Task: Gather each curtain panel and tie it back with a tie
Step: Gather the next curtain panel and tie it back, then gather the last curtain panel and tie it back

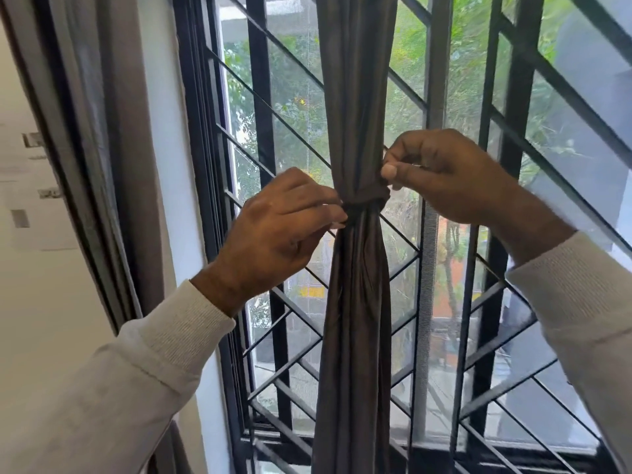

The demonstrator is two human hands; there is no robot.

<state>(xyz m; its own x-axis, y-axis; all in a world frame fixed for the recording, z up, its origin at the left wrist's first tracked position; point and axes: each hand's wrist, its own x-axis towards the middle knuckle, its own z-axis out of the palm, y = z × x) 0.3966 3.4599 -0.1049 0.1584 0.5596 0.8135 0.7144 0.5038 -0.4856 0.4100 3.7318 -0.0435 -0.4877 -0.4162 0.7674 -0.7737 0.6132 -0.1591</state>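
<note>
A dark grey-brown curtain panel (355, 97) hangs gathered into a narrow bundle in front of the window. A tie of the same dark cloth (367, 200) is wrapped round it at mid-height and cinches it tight. My left hand (277, 234) pinches the tie at the bundle's left side with thumb and fingertips. On the right side, slightly higher, my right hand (441, 176) pinches the upper edge of the tie between thumb and curled fingers. Below the tie the cloth fans out a little and hangs past the sill.
Behind the curtain is a window with a black metal grille (273, 114) of upright and slanting bars, trees outside. A second, lighter curtain panel (113, 131) hangs loose at the left beside a white wall. The black sill (478, 453) runs along the bottom.
</note>
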